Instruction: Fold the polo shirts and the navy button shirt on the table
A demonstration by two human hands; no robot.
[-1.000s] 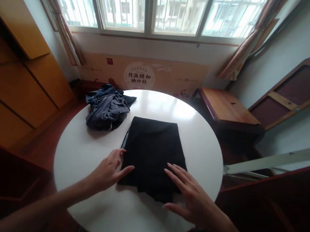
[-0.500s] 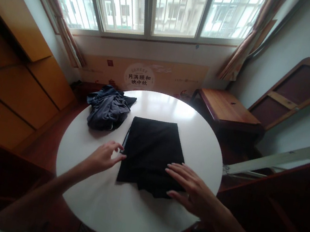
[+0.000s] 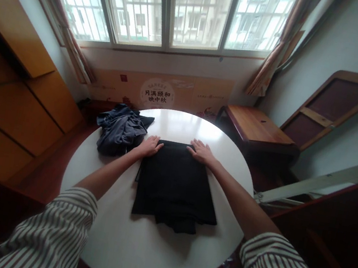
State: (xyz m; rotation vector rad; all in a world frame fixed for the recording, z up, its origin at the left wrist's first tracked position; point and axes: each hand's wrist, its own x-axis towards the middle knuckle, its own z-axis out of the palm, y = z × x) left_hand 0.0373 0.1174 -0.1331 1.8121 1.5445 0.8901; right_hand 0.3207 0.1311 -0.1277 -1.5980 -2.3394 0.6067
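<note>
1. A black cloth lies folded and flat in the middle of the round white counter.
2. The left hand is open. It rests at the far left corner of the black cloth, with the thumb reaching over the edge.
3. The right hand is open too. It lies by the far right corner, with its fingers pointing to the window.
4. Both arms reach out straight, one along each side of the black cloth. They have striped sleeves pushed up to about the elbows.
5. The near edge of the black cloth is not neat. A wavy bit pokes out there, toward the person.
6. On the left side, a thin strip of the cloth's under part peeks out.
7. A messy pile of clothes, dark blue and gray, sits at the far left of the counter. It is just beside the left hand, and I cannot tell if they touch.
8. Under the window is a tan poster with dark writing.
9. To the right of the poster is a low wooden stand.
10. Big orange-brown cupboards are on the left.
</note>
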